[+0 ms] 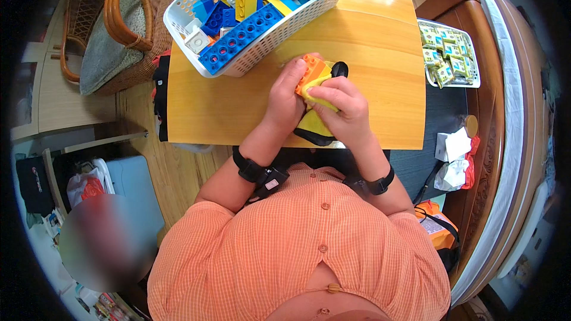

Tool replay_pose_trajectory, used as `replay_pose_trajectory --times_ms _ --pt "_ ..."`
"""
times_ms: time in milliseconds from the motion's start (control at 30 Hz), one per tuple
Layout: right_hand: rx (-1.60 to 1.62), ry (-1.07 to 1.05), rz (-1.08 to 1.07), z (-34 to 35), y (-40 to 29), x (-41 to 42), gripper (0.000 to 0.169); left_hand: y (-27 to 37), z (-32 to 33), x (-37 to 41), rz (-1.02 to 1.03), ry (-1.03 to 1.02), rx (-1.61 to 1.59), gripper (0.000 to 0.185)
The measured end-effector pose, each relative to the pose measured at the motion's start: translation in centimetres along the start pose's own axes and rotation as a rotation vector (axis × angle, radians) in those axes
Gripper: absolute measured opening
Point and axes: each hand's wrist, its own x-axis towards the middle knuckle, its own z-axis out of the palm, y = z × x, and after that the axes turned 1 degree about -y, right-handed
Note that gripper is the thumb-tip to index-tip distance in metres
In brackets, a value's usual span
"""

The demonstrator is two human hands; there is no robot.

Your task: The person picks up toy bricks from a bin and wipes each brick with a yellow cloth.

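My left hand [289, 90] grips an orange toy building brick [312, 71], its studded face turned up and to the left. My right hand [342, 103] pinches a yellow cloth with black edging [314, 124] and presses a fold of it against the brick's near side. The rest of the cloth hangs below the fingers, down towards the table's front edge. Both hands are just above the wooden table [383, 111]. Beyond them stands a white perforated plastic basket [263, 49] heaped with blue, yellow and white building bricks, a long blue brick [241, 38] lying along its near side.
A wicker chair [147, 53] with a grey cushion stands left of the table. On the right, a white basket [476, 71] holds small wrapped packets, with tissues [455, 142] nearer me on a dark surface. A wooden bed frame [486, 156] runs along that side.
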Motion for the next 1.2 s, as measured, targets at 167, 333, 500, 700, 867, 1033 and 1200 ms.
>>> replay_pose_trajectory --times_ms 167,333,500,700,867,1033,1200 --pt "-0.012 -0.139 -0.058 -0.3 0.0 0.0 0.027 0.1 -0.4 0.0 -0.005 0.025 -0.146 0.041" --pt "0.018 0.091 0.122 -0.4 -0.4 -0.5 0.022 0.6 -0.1 -0.2 -0.017 -0.059 -0.143 0.04" --pt "0.187 0.304 0.347 -0.9 -0.1 -0.9 0.017 0.8 -0.2 -0.7 -0.001 -0.107 -0.107 0.034" --pt "0.113 0.125 0.067 -1.5 -0.2 -0.5 0.016 0.9 -0.5 -1.1 -0.043 -0.131 -0.049 0.026" --pt "0.188 0.169 0.314 -1.1 0.0 -0.3 0.016 0.7 -1.7 -1.2 -0.065 -0.213 -0.093 0.027" --pt "0.252 0.19 0.342 -1.2 0.0 -0.5 0.017 0.5 -0.6 -0.8 0.035 -0.18 -0.056 0.037" --pt "0.278 0.068 0.217 -1.7 0.4 -0.8 0.018 -0.3 -0.9 -0.4 0.116 -0.03 -0.119 0.043"
